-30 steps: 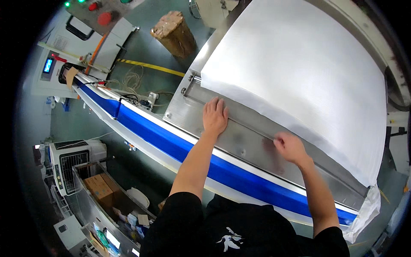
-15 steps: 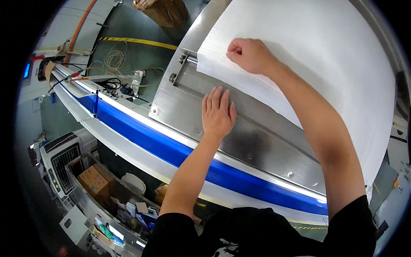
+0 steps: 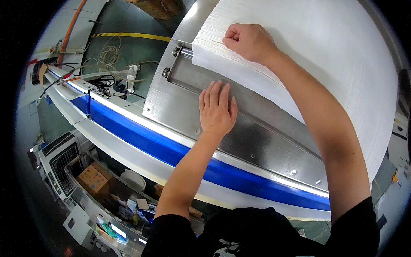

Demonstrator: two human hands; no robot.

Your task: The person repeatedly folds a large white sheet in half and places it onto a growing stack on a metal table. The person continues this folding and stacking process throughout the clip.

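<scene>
A thick stack of thin white sheets point(image 3: 325, 51), paper or cloth I cannot tell, covers the right part of a metal machine table. On its top, close to the layered left edge, rests my right hand point(image 3: 250, 42), curled into a fist with nothing seen in it. The stack's front side hangs as a smooth white face over a recessed metal channel point(image 3: 188, 73). My left hand point(image 3: 216, 109) lies flat with its fingers stretched on the bare metal plate point(image 3: 171, 98), touching the plate near the channel and apart from the stack.
A blue strip point(image 3: 128, 128) and white rails run along the table's near edge. Cables point(image 3: 109, 55) lie on the floor at the left, near yellow-black tape point(image 3: 132, 36). At lower left, a metal bin point(image 3: 85, 195) holds a cardboard box point(image 3: 92, 179) and loose packages.
My right hand has shifted slightly up and left in view, still closed on the stack. The view has tilted a little; my left hand stays flat on the metal.
</scene>
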